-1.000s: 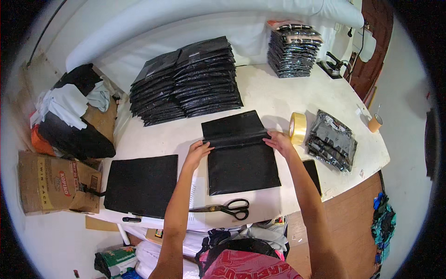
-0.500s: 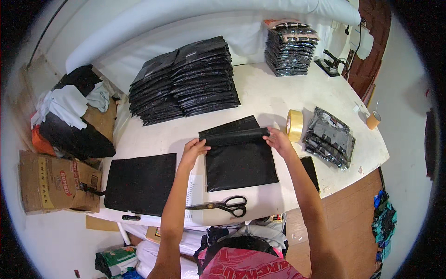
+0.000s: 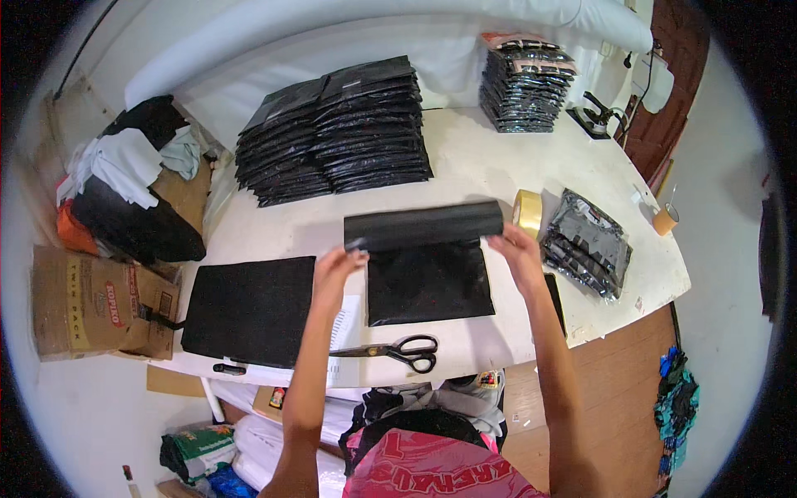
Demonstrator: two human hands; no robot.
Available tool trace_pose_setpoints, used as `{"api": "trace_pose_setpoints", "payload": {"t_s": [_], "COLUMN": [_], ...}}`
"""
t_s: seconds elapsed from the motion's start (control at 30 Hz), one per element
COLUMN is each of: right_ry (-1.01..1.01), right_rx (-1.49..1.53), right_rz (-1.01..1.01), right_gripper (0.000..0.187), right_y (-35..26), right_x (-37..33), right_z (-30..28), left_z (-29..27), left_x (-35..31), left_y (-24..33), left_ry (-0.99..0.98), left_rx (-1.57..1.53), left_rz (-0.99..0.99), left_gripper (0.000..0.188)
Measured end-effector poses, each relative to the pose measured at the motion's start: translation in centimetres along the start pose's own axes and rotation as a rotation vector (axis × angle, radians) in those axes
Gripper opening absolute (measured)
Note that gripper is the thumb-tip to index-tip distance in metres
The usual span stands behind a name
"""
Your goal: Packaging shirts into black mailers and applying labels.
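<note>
In front of me on the white table lies a black plastic bag (image 3: 427, 290), with a wide black flap (image 3: 423, 224) across its far end. My left hand (image 3: 339, 264) pinches the flap's near left corner, where a small pale glint shows. At its near right corner my right hand (image 3: 516, 246) is closed on the edge, fingers bent. Black-handled scissors (image 3: 407, 353) lie on the near side of the bag. Left of my left forearm rests a flat black rectangular pile (image 3: 249, 309). A yellowish tape roll (image 3: 527, 213) stands just beyond my right hand.
Stacked black plastic packages (image 3: 332, 137) fill the back left, and clear-wrapped dark garments (image 3: 527, 87) the back right. A wrapped garment (image 3: 586, 245), a phone (image 3: 554, 303), an iron (image 3: 591, 118) and a small cup (image 3: 665, 219) sit rightward. A cardboard box (image 3: 100, 303) stands left.
The flap has opened out from a narrow band into a wider strip over the bag's far end. Both hands have shifted, the right one outward. The whole view has tilted slightly.
</note>
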State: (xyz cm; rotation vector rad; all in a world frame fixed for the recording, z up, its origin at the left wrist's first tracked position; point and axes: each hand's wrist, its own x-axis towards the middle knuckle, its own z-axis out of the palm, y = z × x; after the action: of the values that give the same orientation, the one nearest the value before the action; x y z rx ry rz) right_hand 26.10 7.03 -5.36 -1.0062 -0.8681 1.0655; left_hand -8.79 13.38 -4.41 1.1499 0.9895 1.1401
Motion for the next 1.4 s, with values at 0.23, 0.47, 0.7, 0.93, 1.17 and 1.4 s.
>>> {"api": "trace_pose_setpoints", "payload": {"t_s": [0.23, 0.47, 0.7, 0.93, 1.17, 1.4], "right_ry": [-0.111, 0.003, -0.009, -0.016, -0.05, -0.004], "right_rx": [-0.193, 0.077, -0.22, -0.276, -0.304, -0.395], "right_rz": [0.001, 0.245, 0.34, 0.283, 0.349, 0.156], "right_gripper": [0.031, 0.017, 0.015, 0.015, 0.021, 0.02], "right_y": [4.9, 5.0, 4.7, 4.8, 3.0, 1.1], "right_x": [-8.8, -9.9, -9.2, -8.5, -7.7, -6.1], "right_z": [-4.0, -4.4, -4.0, -3.8, -3.8, -2.8], "left_z": [-3.5, -4.2, -2.3, -3.9, -4.0, -3.5], "left_x": [-8.2, -9.1, -7.5, -5.1, -4.3, -3.3], "left_y": [-5.9, -6.5, -5.2, -6.2, -4.4, -2.7], "left_ry": [-0.029, -0.091, -0.033, -0.118, -0.167, -0.1], "left_rx": [0.263, 0.077, 0.224, 0.302, 0.298, 0.295], "left_rz": [-0.072, -0.267, -0.226, -0.268, -0.199, -0.083], "left_gripper": [0.021, 0.024, 0.025, 0.021, 0.021, 0.021]}}
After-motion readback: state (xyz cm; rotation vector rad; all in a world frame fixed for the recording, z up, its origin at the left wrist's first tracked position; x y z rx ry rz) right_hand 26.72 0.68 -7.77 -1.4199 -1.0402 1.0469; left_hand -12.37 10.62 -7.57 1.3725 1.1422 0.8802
